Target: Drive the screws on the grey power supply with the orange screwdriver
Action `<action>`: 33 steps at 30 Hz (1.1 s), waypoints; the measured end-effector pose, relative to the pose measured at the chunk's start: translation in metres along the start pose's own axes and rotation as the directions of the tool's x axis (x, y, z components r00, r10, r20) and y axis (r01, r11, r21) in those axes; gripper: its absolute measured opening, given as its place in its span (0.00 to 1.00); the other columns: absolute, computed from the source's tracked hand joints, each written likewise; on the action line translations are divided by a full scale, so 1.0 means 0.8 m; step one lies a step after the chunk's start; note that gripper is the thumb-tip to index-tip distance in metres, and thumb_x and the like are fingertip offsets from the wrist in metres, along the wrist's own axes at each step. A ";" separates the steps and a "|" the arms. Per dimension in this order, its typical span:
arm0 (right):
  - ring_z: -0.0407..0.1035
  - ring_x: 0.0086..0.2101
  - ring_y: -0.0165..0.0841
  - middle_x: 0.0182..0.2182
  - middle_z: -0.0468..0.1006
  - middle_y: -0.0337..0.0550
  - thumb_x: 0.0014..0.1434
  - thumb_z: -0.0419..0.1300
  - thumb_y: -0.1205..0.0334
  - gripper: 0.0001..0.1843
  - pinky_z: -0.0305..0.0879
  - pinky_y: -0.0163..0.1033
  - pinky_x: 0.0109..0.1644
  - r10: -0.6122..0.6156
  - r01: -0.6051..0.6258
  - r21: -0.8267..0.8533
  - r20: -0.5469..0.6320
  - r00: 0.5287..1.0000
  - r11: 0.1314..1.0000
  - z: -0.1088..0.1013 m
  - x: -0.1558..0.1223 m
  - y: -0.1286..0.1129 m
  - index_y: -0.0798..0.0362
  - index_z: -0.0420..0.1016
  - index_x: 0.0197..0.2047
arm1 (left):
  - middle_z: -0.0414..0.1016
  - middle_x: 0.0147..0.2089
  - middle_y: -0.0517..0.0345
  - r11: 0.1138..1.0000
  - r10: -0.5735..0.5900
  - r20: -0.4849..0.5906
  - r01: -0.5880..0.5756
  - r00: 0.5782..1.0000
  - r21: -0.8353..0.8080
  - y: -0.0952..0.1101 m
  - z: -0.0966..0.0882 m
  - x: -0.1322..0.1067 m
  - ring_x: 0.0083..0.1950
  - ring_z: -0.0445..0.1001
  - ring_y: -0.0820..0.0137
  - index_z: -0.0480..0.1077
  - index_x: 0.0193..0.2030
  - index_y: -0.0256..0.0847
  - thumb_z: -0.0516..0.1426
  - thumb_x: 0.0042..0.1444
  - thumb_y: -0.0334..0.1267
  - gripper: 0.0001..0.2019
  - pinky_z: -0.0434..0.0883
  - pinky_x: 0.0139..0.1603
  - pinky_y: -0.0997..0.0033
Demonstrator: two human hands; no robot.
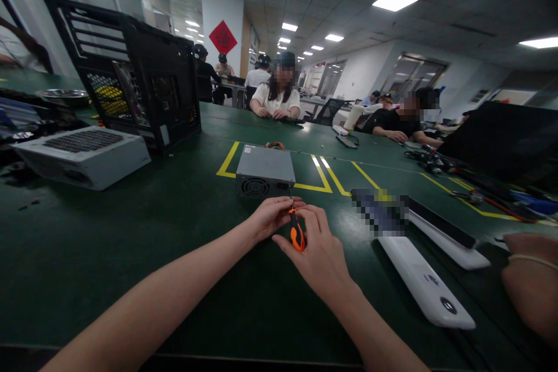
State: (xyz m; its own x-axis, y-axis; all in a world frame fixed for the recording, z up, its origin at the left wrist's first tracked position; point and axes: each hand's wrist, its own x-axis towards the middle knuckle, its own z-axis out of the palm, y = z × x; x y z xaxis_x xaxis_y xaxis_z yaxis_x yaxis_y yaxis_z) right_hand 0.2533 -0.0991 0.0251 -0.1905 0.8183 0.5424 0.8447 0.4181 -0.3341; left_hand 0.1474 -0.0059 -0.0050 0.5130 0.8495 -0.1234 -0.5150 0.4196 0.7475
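A screwdriver with an orange and black handle points away from me toward a grey computer power supply. My right hand grips its handle between thumb and fingers. At the front of the handle, the fingers of my left hand close around the shaft, just before the power supply's lower right corner. The tip and any screw there are too small to make out. The power supply rests on the green table, its round fan grille and socket facing me and a bundle of cables behind it.
On the left stand a black computer case and another power supply. White handheld devices lie to the right, near another person's arm. Yellow tape marks the green table. A person sits opposite.
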 end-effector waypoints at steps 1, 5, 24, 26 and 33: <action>0.68 0.38 0.41 0.44 0.65 0.50 0.52 0.57 0.55 0.17 0.68 0.40 0.27 0.017 -0.017 0.000 0.018 1.000 1.000 0.001 0.000 0.000 0.50 0.60 0.45 | 0.74 0.37 0.49 0.999 0.007 0.010 -0.008 1.000 0.047 -0.001 0.000 0.000 0.33 0.72 0.76 0.70 0.41 0.30 0.52 0.55 0.27 0.09 0.69 0.35 0.79; 0.67 0.36 0.38 0.39 0.70 0.47 0.52 0.53 0.68 0.09 0.66 0.42 0.32 -0.020 0.021 -0.025 0.030 0.999 0.999 0.001 -0.001 0.005 0.51 0.62 0.38 | 0.73 0.39 0.50 0.755 0.259 0.031 -0.222 0.965 0.617 0.000 -0.004 -0.007 0.38 0.71 0.70 0.69 0.43 0.34 0.48 0.58 0.35 0.12 0.69 0.41 0.69; 0.67 0.40 0.36 0.40 0.72 0.46 0.57 0.52 0.60 0.05 0.63 0.45 0.43 -0.103 0.106 0.202 -0.025 0.994 0.974 0.000 0.008 0.020 0.51 0.66 0.37 | 0.61 0.59 0.49 -0.519 0.641 0.468 -0.106 0.609 0.848 0.031 -0.042 -0.014 0.61 0.55 0.61 0.58 0.57 0.40 0.50 0.54 0.32 0.22 0.47 0.62 0.54; 0.66 0.41 0.35 0.41 0.69 0.47 0.57 0.53 0.59 0.08 0.65 0.43 0.41 -0.006 0.035 0.268 -0.109 0.994 0.963 0.002 0.007 0.022 0.51 0.62 0.40 | 0.60 0.59 0.48 -0.517 0.643 0.466 -0.105 0.608 0.849 0.031 -0.041 -0.014 0.61 0.54 0.60 0.58 0.57 0.40 0.50 0.54 0.32 0.22 0.47 0.62 0.54; 0.66 0.36 0.35 0.34 0.75 0.42 0.56 0.55 0.60 0.06 0.62 0.45 0.42 -0.207 0.207 0.107 -0.011 0.978 0.973 -0.003 0.009 0.021 0.50 0.69 0.29 | 0.54 0.62 0.48 -0.565 0.586 0.498 -0.118 0.639 0.816 0.031 -0.038 -0.019 0.63 0.49 0.58 0.67 0.48 0.43 0.52 0.53 0.33 0.14 0.45 0.62 0.50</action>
State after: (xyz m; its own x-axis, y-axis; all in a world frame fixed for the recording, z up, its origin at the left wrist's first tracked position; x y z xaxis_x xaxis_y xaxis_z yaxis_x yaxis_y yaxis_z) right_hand 0.2676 -0.0871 0.0249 -0.3553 0.7096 0.6085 0.7285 0.6181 -0.2954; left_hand 0.1061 0.0017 -0.0047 0.3685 0.6293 0.6842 0.7910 -0.5989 0.1248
